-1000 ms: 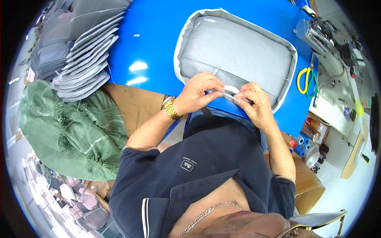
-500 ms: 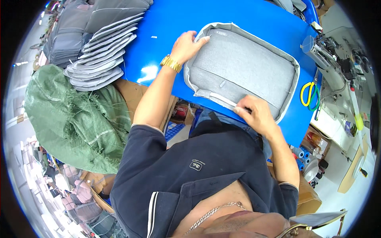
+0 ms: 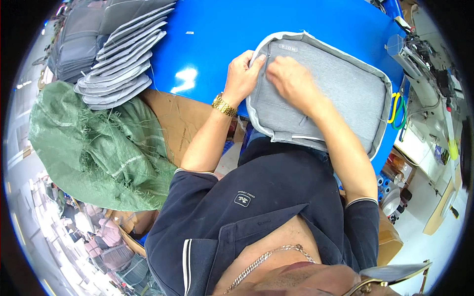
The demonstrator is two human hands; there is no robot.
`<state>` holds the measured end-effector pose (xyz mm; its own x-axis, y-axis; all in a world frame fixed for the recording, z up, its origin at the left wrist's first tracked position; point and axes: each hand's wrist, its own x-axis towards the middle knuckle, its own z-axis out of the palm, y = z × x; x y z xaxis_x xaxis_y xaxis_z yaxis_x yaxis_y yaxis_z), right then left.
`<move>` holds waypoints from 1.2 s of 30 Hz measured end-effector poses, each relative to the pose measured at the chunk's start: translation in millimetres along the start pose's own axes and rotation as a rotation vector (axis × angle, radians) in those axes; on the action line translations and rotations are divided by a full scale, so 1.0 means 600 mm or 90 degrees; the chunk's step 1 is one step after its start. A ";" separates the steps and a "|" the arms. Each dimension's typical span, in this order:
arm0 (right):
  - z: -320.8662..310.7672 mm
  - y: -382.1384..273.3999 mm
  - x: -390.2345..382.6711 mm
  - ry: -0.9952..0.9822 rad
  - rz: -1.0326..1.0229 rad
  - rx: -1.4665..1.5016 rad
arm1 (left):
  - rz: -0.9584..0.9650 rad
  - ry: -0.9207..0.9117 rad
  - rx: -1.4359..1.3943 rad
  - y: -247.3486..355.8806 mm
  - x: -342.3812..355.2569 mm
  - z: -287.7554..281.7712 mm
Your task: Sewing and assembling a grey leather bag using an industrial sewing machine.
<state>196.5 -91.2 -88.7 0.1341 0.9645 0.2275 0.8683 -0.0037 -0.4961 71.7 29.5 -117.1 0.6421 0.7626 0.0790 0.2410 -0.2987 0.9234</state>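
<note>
A grey fabric bag panel [image 3: 340,93] with a raised, light-edged rim lies on the blue table, close in front of my body. A small label and a zipper pull show on its face. My left hand [image 3: 244,76] grips the panel's rim at its far left corner, thumb on the inner side and fingers outside. Over the panel, just right of the left thumb, is my right hand [image 3: 291,81], its fingers curled together and slightly smeared; whatever the fingertips hold is hidden under them.
Grey padded panels [image 3: 123,59] are stacked at the table's far left, above a green woven sack [image 3: 94,148] and a cardboard box [image 3: 173,123]. Scissors [image 3: 398,111] with yellow and green handles lie right of the panel on the blue table [image 3: 217,29]. A sewing machine [image 3: 410,59] stands beyond.
My right hand has left the panel's near edge and moved up to its far left corner, beside the left hand. The panel has shifted slightly right and nearer my body.
</note>
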 end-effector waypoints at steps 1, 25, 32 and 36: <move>-0.002 -0.013 -0.009 -0.014 -0.018 0.013 | -0.008 -0.011 0.018 -0.004 0.004 0.000; 0.031 0.026 -0.006 -0.055 0.029 -0.104 | 0.034 -0.120 -0.128 0.121 0.058 -0.039; -0.053 0.001 -0.037 -0.077 0.039 0.119 | 0.008 -0.060 0.116 0.015 0.000 -0.121; -0.090 -0.011 -0.106 -0.150 0.104 0.030 | -0.022 0.009 0.032 0.019 0.007 -0.177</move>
<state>208.1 -166.8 -54.5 0.1515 0.9868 -0.0569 0.8199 -0.1576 -0.5504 0.0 90.3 -66.5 0.6225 0.7808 0.0532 0.2994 -0.3004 0.9056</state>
